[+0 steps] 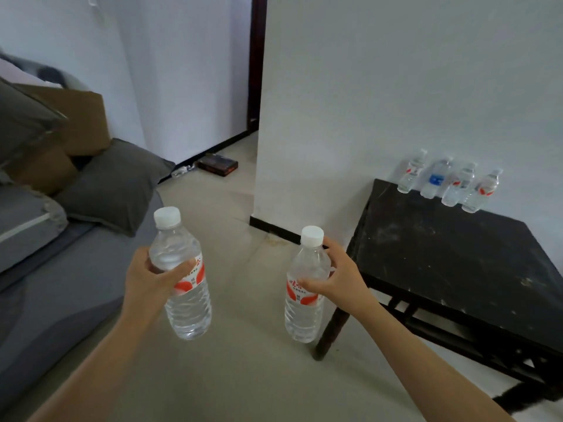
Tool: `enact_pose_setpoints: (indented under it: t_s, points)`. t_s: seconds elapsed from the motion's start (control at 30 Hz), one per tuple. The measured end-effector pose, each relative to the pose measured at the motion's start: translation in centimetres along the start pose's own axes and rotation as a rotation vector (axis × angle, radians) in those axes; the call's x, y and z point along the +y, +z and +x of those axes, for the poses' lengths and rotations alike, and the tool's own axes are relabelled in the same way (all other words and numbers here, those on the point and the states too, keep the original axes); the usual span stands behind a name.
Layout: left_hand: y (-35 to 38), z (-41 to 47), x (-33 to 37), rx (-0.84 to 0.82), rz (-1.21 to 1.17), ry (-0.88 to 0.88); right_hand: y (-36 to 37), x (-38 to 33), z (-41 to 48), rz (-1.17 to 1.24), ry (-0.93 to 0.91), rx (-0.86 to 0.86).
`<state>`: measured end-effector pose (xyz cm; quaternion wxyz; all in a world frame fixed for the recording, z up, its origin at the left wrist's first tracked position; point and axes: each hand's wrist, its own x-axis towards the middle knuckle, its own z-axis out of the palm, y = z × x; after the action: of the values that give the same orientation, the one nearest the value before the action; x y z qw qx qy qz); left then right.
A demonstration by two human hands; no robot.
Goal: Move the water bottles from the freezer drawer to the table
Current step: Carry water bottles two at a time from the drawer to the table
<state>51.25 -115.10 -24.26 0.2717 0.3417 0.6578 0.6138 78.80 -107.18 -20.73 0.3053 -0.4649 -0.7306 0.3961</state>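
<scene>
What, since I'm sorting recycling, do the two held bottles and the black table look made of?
Left bottle and right bottle: thin clear plastic with a glossy finish, judging by the see-through ribbed walls. Table: probably wood painted or stained black, matte, given the pale scuffs on the top and the shaped legs.

No writing can be read. The left bottle (189, 312) and right bottle (303, 315) carry red-and-white labels with blurred print. The far bottles (458, 185) have labels too small to read.
</scene>
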Motion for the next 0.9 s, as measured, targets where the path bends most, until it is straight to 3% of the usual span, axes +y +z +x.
enact_pose_setpoints:
  t_s: [0.3, 0.63, 0.9]
  points:
    - [-0.4, 13.8, 0.3, -0.124, -0.052, 0.002, 4.1, -2.0, 9.8, 0.029, 0.107, 0.119]
    - [7.7, 22.3, -2.6, -0.350, -0.057, -0.072, 1.5, 2.3, 18.3, -0.029, 0.272, 0.204]
    - [16.9, 34.7, -2.0, -0.298, 0.008, 0.012, -2.6, 4.9, 32.8, 0.005, 0.145, 0.241]
